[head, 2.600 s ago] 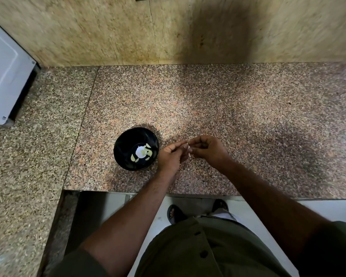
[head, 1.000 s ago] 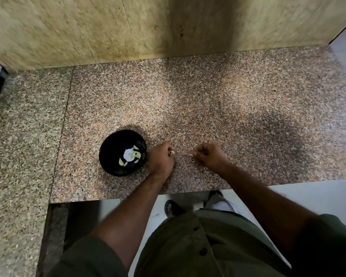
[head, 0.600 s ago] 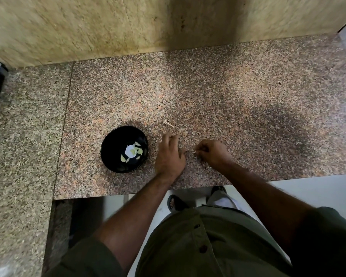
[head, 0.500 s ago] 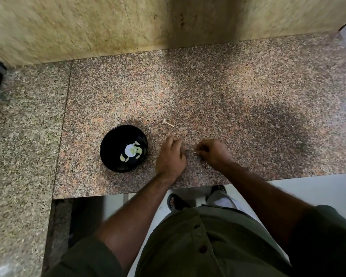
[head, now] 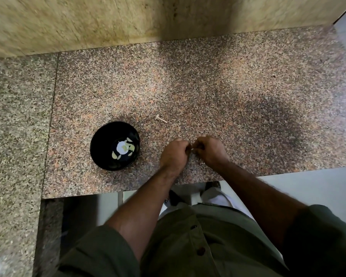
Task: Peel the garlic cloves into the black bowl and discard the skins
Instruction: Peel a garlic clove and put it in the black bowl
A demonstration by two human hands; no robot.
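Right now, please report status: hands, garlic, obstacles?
Left hand and right hand together, pinching small pale piece. Round black bowl holds peeled cloves. Pale stem scrap loose on granite counter.

No text, label, brand, number or sign can be read anywhere in view.
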